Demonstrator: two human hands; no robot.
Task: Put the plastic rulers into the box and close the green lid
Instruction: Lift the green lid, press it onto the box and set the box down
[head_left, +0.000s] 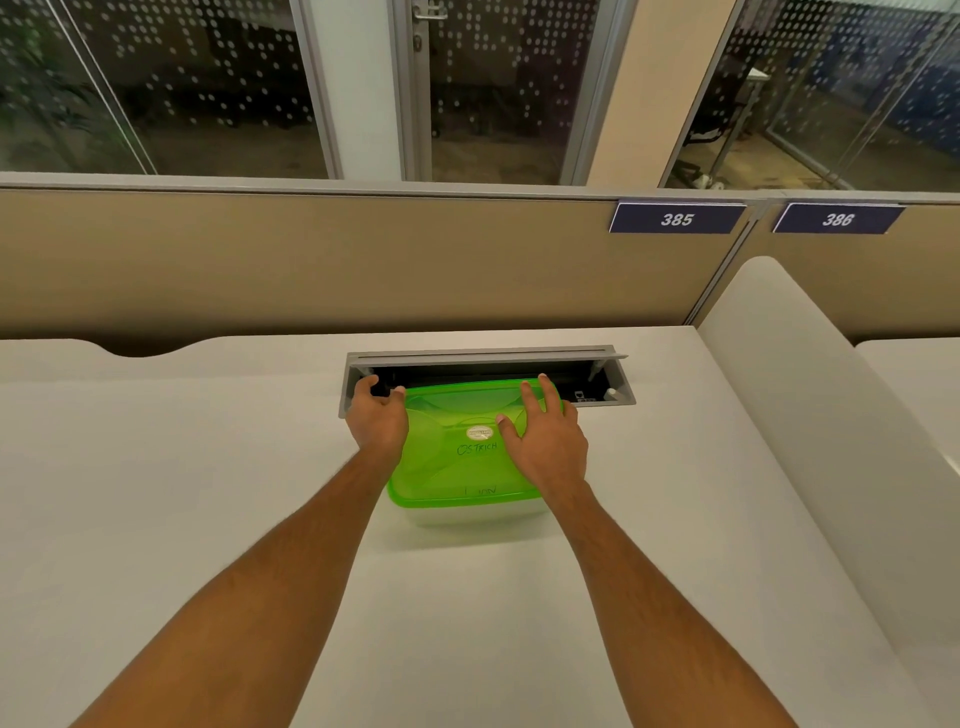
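On the white desk (208, 519), near its far edge, a clear plastic box (475, 514) with the green lid (457, 467) lying on top; lid translucent, with a small oval sticker (479, 432) in the middle and the handwritten word "OSTRICH" just below it; near edge of the lid resting along the box rim, whether pressed fully shut not possible to tell. No rulers to be made out through the lid or the box wall. Left hand (376, 418) at the far left corner of the lid, thumb and fingers curled round that corner, gripping it. Right hand (545, 434) flat on the right part of the lid, fingers (532, 402) straight and spread, reaching toward the far edge, pressing or resting on the surface; holding nothing. Both forearms bare, stretched forward from the bottom of the view. Just behind the box, touching or nearly touching its far side, a grey cable tray (621, 387) sunk into the desk, flap open, dark inside. Behind the desk a beige partition (311, 260) with two dark number plates, "385" (677, 219) and "386" (837, 219); above it glass walls with a dotted pattern; to the right a white divider (810, 395) between desks.
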